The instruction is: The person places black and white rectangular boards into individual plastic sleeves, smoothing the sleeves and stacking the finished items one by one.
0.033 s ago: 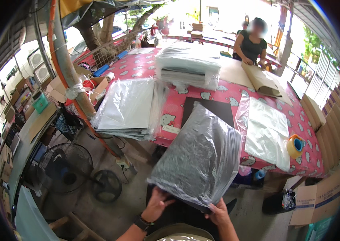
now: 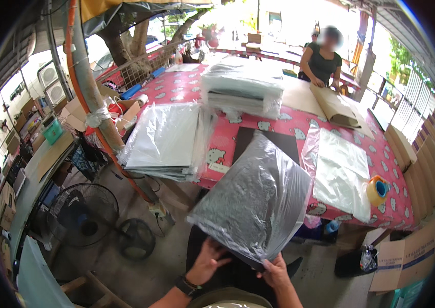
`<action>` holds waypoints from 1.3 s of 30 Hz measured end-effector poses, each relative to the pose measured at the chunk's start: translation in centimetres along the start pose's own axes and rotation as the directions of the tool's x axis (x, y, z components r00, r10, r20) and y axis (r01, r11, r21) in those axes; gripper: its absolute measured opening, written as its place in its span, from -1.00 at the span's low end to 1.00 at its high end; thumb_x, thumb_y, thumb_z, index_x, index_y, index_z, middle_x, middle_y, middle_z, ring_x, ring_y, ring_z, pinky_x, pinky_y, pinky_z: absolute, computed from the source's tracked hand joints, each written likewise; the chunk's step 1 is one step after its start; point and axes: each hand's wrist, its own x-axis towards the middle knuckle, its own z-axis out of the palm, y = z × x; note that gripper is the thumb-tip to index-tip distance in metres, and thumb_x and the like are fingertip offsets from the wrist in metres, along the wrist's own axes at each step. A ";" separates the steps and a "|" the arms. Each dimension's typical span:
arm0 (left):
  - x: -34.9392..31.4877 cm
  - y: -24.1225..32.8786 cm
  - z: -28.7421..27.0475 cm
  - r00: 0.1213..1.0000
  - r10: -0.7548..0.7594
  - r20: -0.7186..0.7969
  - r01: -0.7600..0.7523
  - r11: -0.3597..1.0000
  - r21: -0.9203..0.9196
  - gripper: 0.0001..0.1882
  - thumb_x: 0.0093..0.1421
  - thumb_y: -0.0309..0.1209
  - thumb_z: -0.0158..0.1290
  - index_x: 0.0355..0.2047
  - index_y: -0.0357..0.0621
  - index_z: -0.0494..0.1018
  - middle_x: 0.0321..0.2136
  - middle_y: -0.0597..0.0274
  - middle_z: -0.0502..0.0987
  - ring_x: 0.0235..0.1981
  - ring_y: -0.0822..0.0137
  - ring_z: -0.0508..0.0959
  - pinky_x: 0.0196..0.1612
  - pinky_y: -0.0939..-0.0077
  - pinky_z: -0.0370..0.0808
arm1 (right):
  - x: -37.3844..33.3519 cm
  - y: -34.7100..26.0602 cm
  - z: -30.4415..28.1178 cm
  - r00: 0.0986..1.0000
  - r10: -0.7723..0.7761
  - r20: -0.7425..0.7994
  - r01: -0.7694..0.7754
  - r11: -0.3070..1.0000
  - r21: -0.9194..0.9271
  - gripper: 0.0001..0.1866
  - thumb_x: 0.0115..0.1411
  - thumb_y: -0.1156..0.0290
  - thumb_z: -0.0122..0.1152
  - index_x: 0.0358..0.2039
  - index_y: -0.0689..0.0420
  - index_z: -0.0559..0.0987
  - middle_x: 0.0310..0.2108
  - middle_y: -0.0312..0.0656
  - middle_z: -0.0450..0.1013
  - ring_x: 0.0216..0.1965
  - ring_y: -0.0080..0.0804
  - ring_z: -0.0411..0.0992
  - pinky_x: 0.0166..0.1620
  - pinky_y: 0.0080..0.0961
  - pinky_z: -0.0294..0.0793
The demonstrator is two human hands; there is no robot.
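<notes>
Bright daylight, blown-out background, fisheye-bent edges

The bagged sheet (image 2: 256,197) covers the fingertips of the left hand (image 2: 208,262) and right hand (image 2: 275,271), and it hides the near tabletop (image 2: 279,120) edge and most of the black sheet (image 2: 279,139) at its 12 o'clock. Both forearms are cut off by the lower edge at 6 o'clock, as is the carton (image 2: 402,259) at 4 o'clock by the dark rim. The person (image 2: 323,59) at 1 o'clock has a blurred face, and the shelves (image 2: 17,133) at 9 o'clock hold items too small to tell.
</notes>
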 end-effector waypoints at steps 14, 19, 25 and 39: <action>2.8 1.1 2.1 0.949 0.032 -0.315 0.018 0.988 0.153 -0.74 0.03 -0.54 -0.01 -0.23 -0.28 0.29 -0.32 0.17 0.43 -0.31 0.42 0.43 -0.20 0.56 0.34 | -1.4 1.3 3.3 0.943 0.265 0.201 -0.144 0.870 -0.471 -0.66 0.07 0.37 0.12 -0.15 0.19 0.34 -0.34 -0.20 0.41 -0.34 -0.54 0.39 -0.35 -0.64 0.39; 0.4 3.3 -1.9 0.935 -0.083 -0.344 0.073 0.996 -0.042 -0.66 0.12 -0.42 -0.14 -0.09 -0.29 0.22 -0.19 0.08 0.41 -0.20 0.25 0.43 -0.10 0.37 0.34 | -1.4 -1.4 -0.5 0.995 0.093 0.044 -0.053 0.823 -0.565 -0.78 0.07 0.38 0.11 -0.29 0.21 0.44 -0.46 -0.26 0.44 -0.41 -0.63 0.38 -0.35 -0.69 0.36; 1.3 5.0 -3.3 0.997 0.063 0.054 0.004 0.618 -0.787 -0.70 0.15 -0.52 -0.29 -0.10 -0.40 0.14 -0.48 0.18 0.37 -0.59 0.41 0.41 -0.57 0.59 0.33 | -0.1 -3.8 -0.2 0.985 -0.160 -0.065 0.094 0.814 -0.573 -0.84 0.07 0.47 0.08 -0.32 0.22 0.44 -0.51 -0.31 0.42 -0.47 -0.69 0.36 -0.38 -0.72 0.35; 5.5 8.2 2.6 0.959 0.223 0.177 0.076 0.397 -0.915 -0.84 0.14 -0.58 -0.30 -0.24 -0.30 0.09 -0.73 0.29 0.29 -0.85 0.55 0.19 -0.79 0.76 0.04 | 0.7 1.6 -1.0 0.975 0.068 0.209 0.181 0.297 -0.938 -0.81 0.00 0.34 0.11 -0.35 0.11 0.48 -0.48 -0.14 0.45 -0.42 -0.25 0.44 -0.34 -0.45 0.41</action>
